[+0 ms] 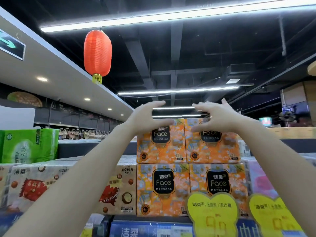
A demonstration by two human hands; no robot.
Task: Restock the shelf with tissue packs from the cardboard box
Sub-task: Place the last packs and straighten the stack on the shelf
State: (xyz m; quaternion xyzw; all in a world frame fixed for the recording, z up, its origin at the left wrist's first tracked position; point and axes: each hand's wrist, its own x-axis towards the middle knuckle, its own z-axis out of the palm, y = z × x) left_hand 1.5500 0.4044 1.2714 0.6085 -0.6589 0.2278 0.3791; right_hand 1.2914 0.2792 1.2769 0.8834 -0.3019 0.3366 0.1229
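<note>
On the far left, green tissue packs (29,146) are sitting above a row of cream packs with red print (34,185). Next along, the left hand (147,117) is hanging raised in front of the top edge of the upper-left orange pack (160,147). Its fingers are spreading into a wide C with the thumb underneath, gripping nothing, and I cannot tell whether the thumb is touching the wrapper.

The orange packs are standing as a block of 4, 2 on 2, above the dark shelf edge (148,218), and the upper-right orange pack (212,149) is sitting flush beside its neighbour. The right hand (217,115) is mirroring the left over that pack's top corner, likewise wide open and empty.

Further right, yellow price tags (212,212) are covering the lower front of the block, and a pink pack (261,182) is standing just beside it. The cardboard box is not showing in this view.

Judging by the pose, the step in hand is seating or straightening the top row. Doing it well probably means laying both palms flat on the 2 upper packs and pushing evenly, so their fronts are lining up with the row beneath and the labels are facing out. The wrappers look soft, so squeezing risks denting them, and an uneven shove could be tipping the top row backward.
</note>
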